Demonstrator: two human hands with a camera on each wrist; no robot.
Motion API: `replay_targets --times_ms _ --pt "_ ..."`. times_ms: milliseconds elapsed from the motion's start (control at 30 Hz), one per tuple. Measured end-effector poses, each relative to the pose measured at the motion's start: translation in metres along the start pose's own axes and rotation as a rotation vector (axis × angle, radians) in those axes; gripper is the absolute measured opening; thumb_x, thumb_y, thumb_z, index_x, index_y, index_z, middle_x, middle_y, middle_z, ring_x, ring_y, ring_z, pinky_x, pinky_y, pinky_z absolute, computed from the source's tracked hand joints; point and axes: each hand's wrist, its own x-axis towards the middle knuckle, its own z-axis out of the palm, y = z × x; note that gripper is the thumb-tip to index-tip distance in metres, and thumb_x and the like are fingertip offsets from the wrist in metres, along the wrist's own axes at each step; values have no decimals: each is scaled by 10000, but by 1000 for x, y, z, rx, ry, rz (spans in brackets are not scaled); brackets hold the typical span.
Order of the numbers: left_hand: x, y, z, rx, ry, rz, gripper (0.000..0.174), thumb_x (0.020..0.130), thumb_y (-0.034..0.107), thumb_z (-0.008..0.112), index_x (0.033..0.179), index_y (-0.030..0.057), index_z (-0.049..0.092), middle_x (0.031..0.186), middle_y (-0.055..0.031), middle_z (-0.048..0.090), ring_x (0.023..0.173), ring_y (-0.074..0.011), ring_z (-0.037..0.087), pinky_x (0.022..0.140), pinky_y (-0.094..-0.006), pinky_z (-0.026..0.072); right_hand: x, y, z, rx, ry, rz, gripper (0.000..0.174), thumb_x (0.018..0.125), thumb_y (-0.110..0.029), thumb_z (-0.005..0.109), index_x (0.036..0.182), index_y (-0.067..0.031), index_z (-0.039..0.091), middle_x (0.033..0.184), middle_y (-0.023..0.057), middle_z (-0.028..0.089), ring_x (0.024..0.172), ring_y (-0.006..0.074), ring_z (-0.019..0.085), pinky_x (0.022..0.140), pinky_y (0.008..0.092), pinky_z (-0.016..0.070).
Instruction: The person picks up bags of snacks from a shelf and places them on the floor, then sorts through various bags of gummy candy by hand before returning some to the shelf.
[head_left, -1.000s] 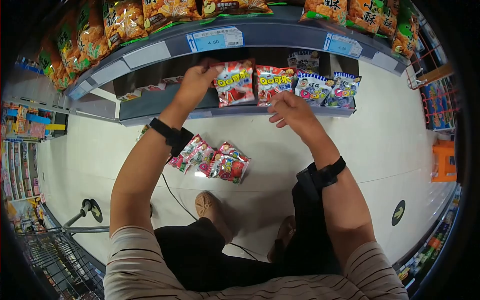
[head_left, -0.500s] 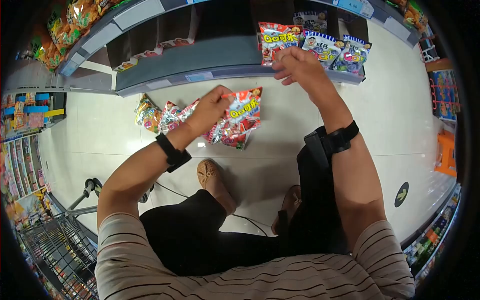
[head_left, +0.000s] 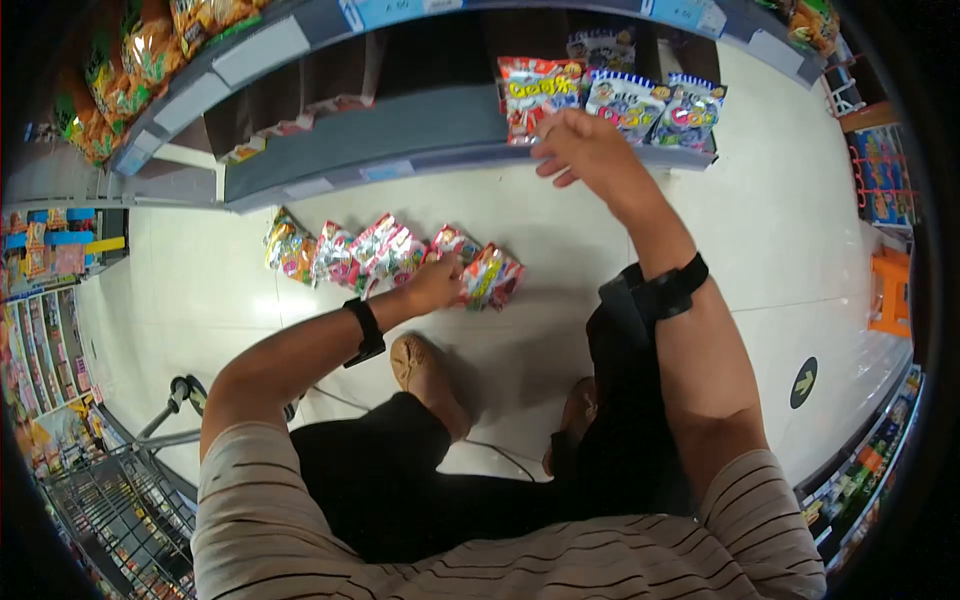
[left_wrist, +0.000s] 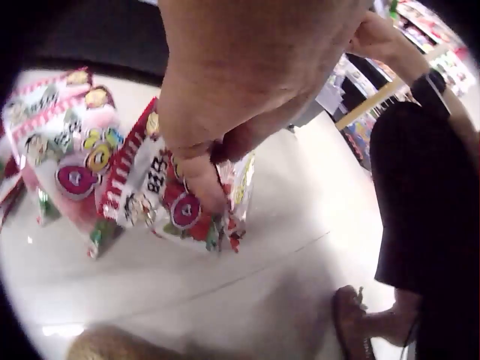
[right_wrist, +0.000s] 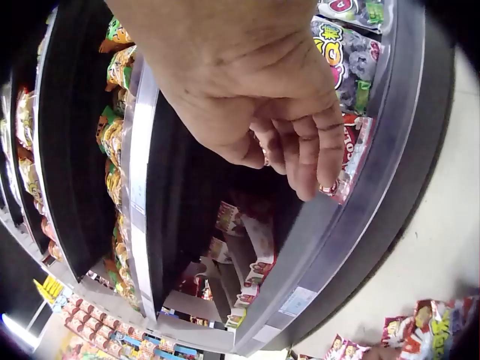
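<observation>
In the head view my left hand is down at the floor, pinching a red QQ gummy candy bag at its left side. That bag lies at the right end of a row of candy bags. The left wrist view has the fingers low over a strawberry-pictured candy bag, with the red bag mostly hidden behind them. My right hand hovers at the lower shelf, fingers loosely bent, fingertips right at another red QQ candy bag. In the right wrist view that bag shows beside the fingers.
Purple-and-white grape candy bags stand on the lower shelf, right of the red bag. Orange snack bags line the shelf above. A wire cart stands at lower left, an orange stool at far right.
My left hand has carried the red candy bag from the shelf down to the floor beside the other bags. My right hand has stayed by the remaining red bag.
</observation>
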Motion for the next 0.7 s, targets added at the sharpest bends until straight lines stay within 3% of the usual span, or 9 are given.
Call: replay_targets --times_ms 67,100,133,200,267,433,533,633,700 --pt "-4 30 -24 596 6 230 174 978 196 560 1036 31 558 908 -177 662 895 -320 693 736 -426 564 1 -2 -5 -6 5 7 273 952 -265 554 1104 -54 639 1018 95 702 843 172 697 713 297 548" --pt "0 34 -32 531 144 329 198 976 232 566 963 34 562 861 -215 654 895 -376 667 746 -477 510 0 -3 -7 0 6 13 273 952 -264 555 1102 -53 638 1014 93 701 841 171 697 711 297 548" --pt "-4 74 -48 507 165 275 193 989 238 561 976 46 571 895 -224 657 890 -388 662 775 -465 511 -1 -4 -8 7 5 21 272 951 -264 555 1099 -51 638 1009 91 701 840 169 697 709 297 548" --pt "13 109 -73 434 344 394 118 978 148 607 1017 37 606 873 -108 671 835 -255 680 747 -348 530 -2 -7 -10 11 32 31 273 951 -263 554 1101 -51 638 1012 97 705 838 171 699 708 296 547" --pt "14 173 -88 421 500 532 139 969 135 626 1056 30 597 899 -119 657 910 -215 683 748 -313 533 -4 -9 -11 14 53 52 274 950 -261 555 1105 -51 639 1015 102 706 838 171 700 707 295 546" --pt "43 256 -100 719 667 948 456 931 242 686 1313 35 546 1134 -204 656 1115 -336 635 906 -407 521 -5 -9 -20 46 86 47 278 952 -264 555 1103 -49 643 1015 113 707 831 184 703 706 295 546" --pt "63 272 -101 834 544 743 527 921 300 686 1359 47 540 1213 -219 652 1123 -394 619 961 -453 488 -9 -9 -29 88 136 27 268 959 -261 550 1086 -47 647 991 114 708 820 188 703 696 298 547" --pt "73 280 -99 905 436 651 522 924 307 673 1353 38 545 1240 -229 648 1127 -392 623 956 -447 493 -11 -10 -39 127 185 15 250 968 -248 540 1060 -43 649 958 112 709 810 189 703 680 300 548" --pt "77 282 -97 899 467 695 468 924 306 670 1299 40 582 1179 -211 667 1091 -386 634 928 -447 499 -12 -9 -42 157 211 8 238 973 -238 534 1044 -42 648 939 109 710 803 188 703 672 301 548"
